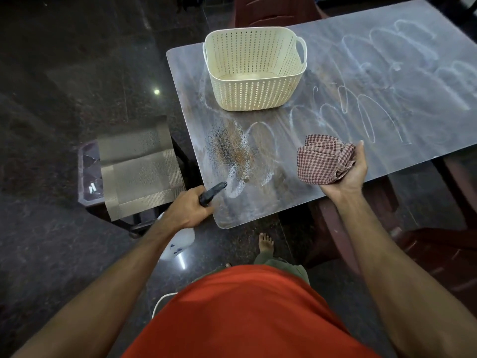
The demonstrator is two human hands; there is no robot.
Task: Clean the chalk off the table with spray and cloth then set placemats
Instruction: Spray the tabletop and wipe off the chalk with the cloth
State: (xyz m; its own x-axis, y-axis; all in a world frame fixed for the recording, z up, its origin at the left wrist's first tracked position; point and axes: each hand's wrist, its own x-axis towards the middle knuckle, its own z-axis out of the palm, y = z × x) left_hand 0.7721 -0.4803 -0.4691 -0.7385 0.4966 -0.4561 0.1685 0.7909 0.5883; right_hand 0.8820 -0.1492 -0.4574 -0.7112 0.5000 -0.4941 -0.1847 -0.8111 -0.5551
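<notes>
Chalk (361,112) loops cover most of the bench (426,140), only one corner wetted; my left hand (191,208) grips the spray (213,192), my right hand (348,171) clutches the cloth (322,161); placemats (139,166) wait unset on a stool.

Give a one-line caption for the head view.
Left hand sprays bottle onto chalked table; right hand holds checked cloth.
</notes>
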